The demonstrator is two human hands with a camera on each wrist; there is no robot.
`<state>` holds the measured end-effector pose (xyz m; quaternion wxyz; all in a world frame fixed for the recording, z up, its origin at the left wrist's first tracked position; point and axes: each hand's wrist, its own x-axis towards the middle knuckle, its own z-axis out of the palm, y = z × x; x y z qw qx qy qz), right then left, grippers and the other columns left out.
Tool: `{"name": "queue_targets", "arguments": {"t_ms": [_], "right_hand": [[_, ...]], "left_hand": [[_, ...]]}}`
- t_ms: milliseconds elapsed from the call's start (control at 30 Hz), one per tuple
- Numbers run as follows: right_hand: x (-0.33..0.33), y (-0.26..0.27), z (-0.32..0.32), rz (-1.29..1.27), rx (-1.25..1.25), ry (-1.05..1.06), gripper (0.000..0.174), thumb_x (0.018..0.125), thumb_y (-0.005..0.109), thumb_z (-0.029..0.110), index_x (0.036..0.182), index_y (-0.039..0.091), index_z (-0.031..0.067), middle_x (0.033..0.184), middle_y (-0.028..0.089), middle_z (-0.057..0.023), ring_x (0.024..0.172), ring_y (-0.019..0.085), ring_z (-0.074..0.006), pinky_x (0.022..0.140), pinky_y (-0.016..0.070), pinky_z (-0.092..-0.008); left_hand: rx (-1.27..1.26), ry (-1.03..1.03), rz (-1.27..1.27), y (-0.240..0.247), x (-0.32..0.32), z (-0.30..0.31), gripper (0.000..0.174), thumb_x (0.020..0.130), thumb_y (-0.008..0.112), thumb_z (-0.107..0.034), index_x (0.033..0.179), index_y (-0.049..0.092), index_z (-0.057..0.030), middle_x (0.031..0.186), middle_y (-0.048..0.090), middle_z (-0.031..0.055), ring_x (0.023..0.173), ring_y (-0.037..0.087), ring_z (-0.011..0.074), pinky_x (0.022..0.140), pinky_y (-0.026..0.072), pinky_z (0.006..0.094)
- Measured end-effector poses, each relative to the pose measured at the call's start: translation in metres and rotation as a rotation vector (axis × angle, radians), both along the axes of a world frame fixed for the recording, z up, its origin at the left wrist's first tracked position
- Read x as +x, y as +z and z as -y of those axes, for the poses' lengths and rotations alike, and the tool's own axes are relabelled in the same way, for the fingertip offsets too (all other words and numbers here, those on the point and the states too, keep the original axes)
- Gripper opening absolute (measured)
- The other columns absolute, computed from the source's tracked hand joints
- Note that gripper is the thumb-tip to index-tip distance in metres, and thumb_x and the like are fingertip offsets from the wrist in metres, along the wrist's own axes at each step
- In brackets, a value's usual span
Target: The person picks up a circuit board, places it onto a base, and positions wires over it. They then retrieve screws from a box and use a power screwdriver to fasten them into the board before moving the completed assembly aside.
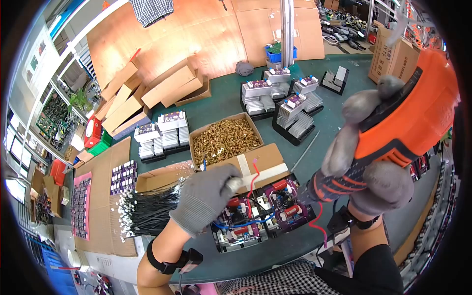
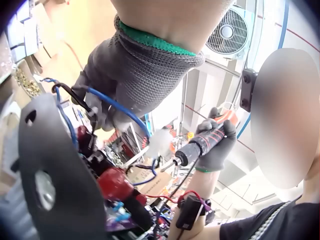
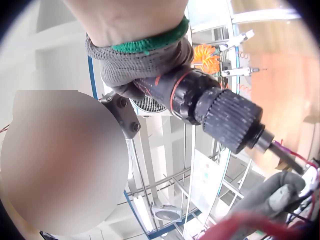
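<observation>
My gloved right hand grips an orange and black cordless drill, raised at the right. Its black chuck carries a bit, which points toward the left hand in the right wrist view. My gloved left hand is over two adjoining purple circuit boards, fingers bent downward at the left board's upper edge. Red capacitors and a blue wire are on the boards. Black and blue leads run by the left fingertips; I cannot tell whether they pinch something.
Behind the boards stands a cardboard box of brass-coloured parts. Black cables with white ends lie left. Finned heatsink assemblies stand farther back, with a thin metal rod nearby. Small purple boards lie on cardboard at left.
</observation>
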<state>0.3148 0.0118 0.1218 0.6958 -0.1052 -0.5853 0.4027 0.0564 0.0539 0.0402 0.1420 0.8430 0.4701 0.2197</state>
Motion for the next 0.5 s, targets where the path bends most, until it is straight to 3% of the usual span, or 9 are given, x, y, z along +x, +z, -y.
{"name": "queue_targets", "arguments": {"t_ms": [100, 133, 233, 267, 500], "right_hand": [[0.002, -0.003, -0.004, -0.012, -0.024, -0.173, 0.077, 0.072, 0.068, 0.006, 0.139, 0.031, -0.0023, 0.12, 0.055, -0.0245, 0.073, 0.068, -0.0267, 0.058, 0.0595, -0.0368], [0.003, -0.005, -0.007, -0.025, -0.031, -0.188, 0.078, 0.072, 0.069, 0.007, 0.139, 0.031, -0.0026, 0.119, 0.055, -0.0245, 0.072, 0.068, -0.0263, 0.057, 0.0594, -0.0363], [0.007, -0.013, -0.014, -0.021, -0.034, -0.22, 0.079, 0.071, 0.07, 0.009, 0.138, 0.031, -0.0035, 0.117, 0.056, -0.0245, 0.07, 0.068, -0.0257, 0.056, 0.0591, -0.0352], [0.007, -0.015, -0.016, -0.011, -0.037, -0.233, 0.079, 0.071, 0.07, 0.01, 0.138, 0.031, -0.0037, 0.117, 0.056, -0.0245, 0.07, 0.068, -0.0256, 0.055, 0.0591, -0.035], [0.007, -0.017, -0.015, -0.031, -0.038, -0.226, 0.079, 0.072, 0.069, 0.009, 0.139, 0.03, -0.0039, 0.118, 0.056, -0.0246, 0.071, 0.068, -0.0258, 0.057, 0.0589, -0.0353]], "left_hand": [[0.042, 0.07, -0.138, -0.015, -0.014, -0.023, 0.021, 0.078, 0.069, -0.015, 0.098, 0.064, -0.0114, 0.082, 0.064, 0.0077, 0.076, 0.065, 0.0252, 0.068, 0.0498, 0.0346], [-0.026, 0.049, -0.187, -0.017, -0.013, -0.029, 0.02, 0.076, 0.069, -0.014, 0.096, 0.066, -0.0134, 0.085, 0.063, 0.0066, 0.08, 0.063, 0.0261, 0.073, 0.049, 0.0356], [0.132, -0.153, -0.407, -0.024, -0.001, -0.044, 0.016, 0.075, 0.069, -0.012, 0.091, 0.068, -0.0162, 0.09, 0.062, 0.0044, 0.088, 0.06, 0.0259, 0.084, 0.0457, 0.037], [0.083, -0.247, -0.334, -0.024, 0.002, -0.046, 0.016, 0.074, 0.069, -0.012, 0.088, 0.069, -0.0185, 0.095, 0.062, 0.0026, 0.095, 0.057, 0.0258, 0.093, 0.0402, 0.0388], [0.152, -0.31, -0.44, -0.042, 0.013, -0.062, 0.014, 0.075, 0.07, -0.014, 0.089, 0.068, -0.0174, 0.086, 0.063, 0.0021, 0.095, 0.057, 0.0252, 0.094, 0.0394, 0.0383]]}}
